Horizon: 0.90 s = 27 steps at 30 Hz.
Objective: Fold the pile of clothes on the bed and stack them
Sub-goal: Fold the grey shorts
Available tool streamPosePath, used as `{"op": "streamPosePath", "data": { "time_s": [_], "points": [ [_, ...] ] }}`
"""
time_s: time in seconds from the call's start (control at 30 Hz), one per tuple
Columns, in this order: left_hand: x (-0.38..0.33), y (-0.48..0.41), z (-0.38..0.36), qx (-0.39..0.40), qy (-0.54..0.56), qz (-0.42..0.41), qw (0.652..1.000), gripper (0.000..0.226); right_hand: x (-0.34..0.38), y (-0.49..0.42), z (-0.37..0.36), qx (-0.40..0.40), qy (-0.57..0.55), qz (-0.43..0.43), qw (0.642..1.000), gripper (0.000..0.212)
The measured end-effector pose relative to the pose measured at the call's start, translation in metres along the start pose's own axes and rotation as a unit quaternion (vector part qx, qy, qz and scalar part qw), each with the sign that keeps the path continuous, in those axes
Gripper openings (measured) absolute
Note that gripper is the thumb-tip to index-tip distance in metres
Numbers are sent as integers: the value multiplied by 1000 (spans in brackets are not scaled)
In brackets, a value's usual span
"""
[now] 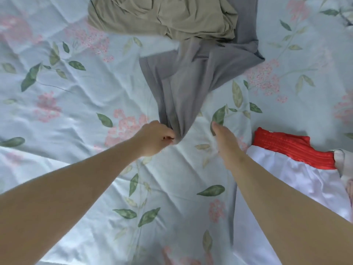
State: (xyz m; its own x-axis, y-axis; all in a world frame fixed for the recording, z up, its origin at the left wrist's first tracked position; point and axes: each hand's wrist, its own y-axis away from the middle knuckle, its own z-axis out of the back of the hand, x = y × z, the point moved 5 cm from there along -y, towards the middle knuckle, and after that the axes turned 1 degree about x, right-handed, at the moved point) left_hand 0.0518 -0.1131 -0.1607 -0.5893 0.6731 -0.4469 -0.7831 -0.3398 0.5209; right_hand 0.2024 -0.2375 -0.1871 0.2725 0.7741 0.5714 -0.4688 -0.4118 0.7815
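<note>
On bed (76,115), left fingers (168,135) pinch grey garment (183,79) tip; right fingers (217,129) straight, just beside.

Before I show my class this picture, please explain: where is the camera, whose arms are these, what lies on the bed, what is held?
No machine here: a person wears one camera on the head, looking down at their own arms. The left hand grips an end of the grey garment on the flowered sheet. The right hand is open, holding nothing. A crumpled beige garment lies on the grey one; a white garment with a red waistband lies at the right.
</note>
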Motion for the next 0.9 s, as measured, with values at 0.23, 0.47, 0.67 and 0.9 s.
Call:
{"op": "streamPosePath", "data": {
  "time_s": [0.23,0.47,0.67,0.9],
  "points": [
    [-52,32,-40,115,138,-32,983,21,-4,13,-6,-74,-6,67,995,37],
    [-2,-11,2,-168,139,204,955,40,-67,54,4,56,71,-58,994,24],
    [-32,-54,-28,-22,103,136,985,84,-96,56,18,25,5,-134,991,22],
    [-27,-62,-25,-103,254,187,943,76,-54,-5,37,-127,-230,-5,965,71]
  ]
}}
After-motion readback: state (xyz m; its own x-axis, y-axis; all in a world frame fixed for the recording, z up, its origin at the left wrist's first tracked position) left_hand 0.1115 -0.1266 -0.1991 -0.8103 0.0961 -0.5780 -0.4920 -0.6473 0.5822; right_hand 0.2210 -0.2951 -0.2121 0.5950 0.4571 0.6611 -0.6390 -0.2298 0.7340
